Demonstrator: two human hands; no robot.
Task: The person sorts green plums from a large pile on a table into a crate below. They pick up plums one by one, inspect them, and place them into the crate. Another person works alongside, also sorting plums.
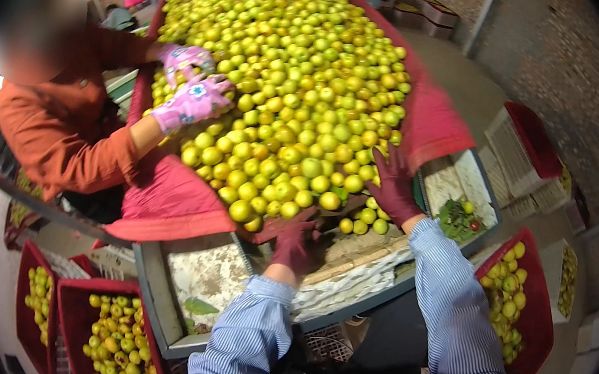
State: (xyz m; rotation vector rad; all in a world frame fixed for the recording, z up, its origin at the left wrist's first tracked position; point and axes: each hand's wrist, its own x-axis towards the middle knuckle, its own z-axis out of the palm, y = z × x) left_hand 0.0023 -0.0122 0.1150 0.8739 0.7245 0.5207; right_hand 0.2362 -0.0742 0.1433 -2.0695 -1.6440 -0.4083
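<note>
A large heap of yellow-green fruits (297, 114), jujubes by their look, lies on a sorting table lined with red cloth (437, 120). My right hand (392, 187), in a dark red glove, rests at the heap's right front edge. Its fingers are spread against the fruits and close on none. At the front edge of the heap is my left hand (294, 245), gloved alike and motion-blurred; whether its fingers grip anything cannot be made out. Between my hands a few fruits (366, 217) lie loose on the worn front board (348, 249).
Left, a co-worker in an orange top (65, 130) reaches into the heap with pink flowered gloves (195, 98). Red-lined crates of fruit stand below, left (59, 320) and right (537, 328). A corner tray (441, 176) holds leaves (455, 220); another tray (205, 271) is at front left.
</note>
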